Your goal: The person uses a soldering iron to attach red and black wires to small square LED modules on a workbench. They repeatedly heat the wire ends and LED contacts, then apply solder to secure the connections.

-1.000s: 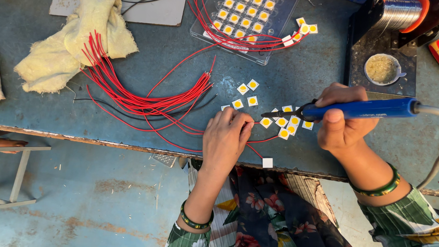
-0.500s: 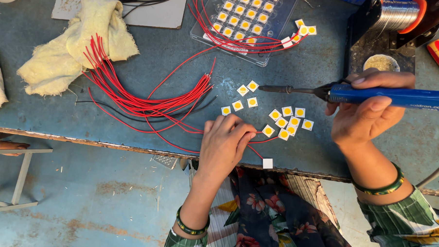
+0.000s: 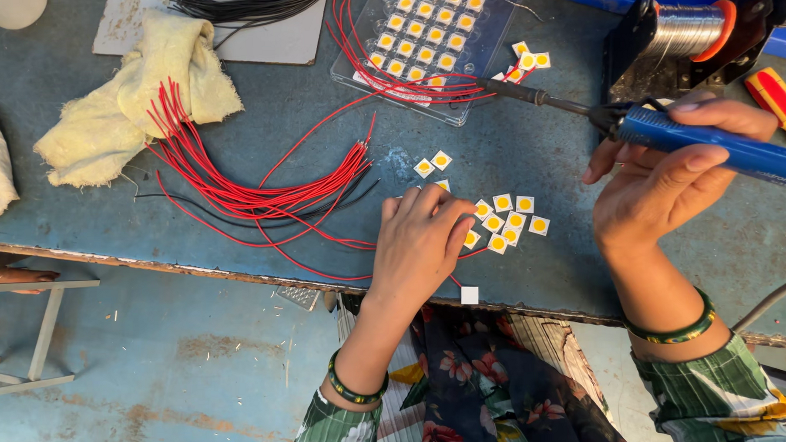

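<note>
My right hand [image 3: 662, 181] grips a blue-handled soldering iron [image 3: 712, 140], raised over the bench with its dark tip [image 3: 515, 92] pointing left, next to the clear tray. My left hand [image 3: 420, 242] rests palm down on the blue bench, fingers curled over a thin red wire beside a cluster of small white squares with yellow centres [image 3: 510, 219]. Whether the fingers pinch one of the squares is hidden. One more white square [image 3: 470, 295] lies at the bench edge. A bundle of red wires [image 3: 261, 186] fans out to the left of my left hand.
A clear tray [image 3: 430, 37] with several yellow squares sits at the back, red wires looped over it. A solder spool [image 3: 691, 29] on a black stand is at back right, a red-handled tool [image 3: 780, 94] beside it. Yellowish cloths [image 3: 136, 99] lie at left.
My right hand has lifted the soldering iron up and back from the cluster of squares toward the tray. My left hand has stayed on the wire by the squares.
</note>
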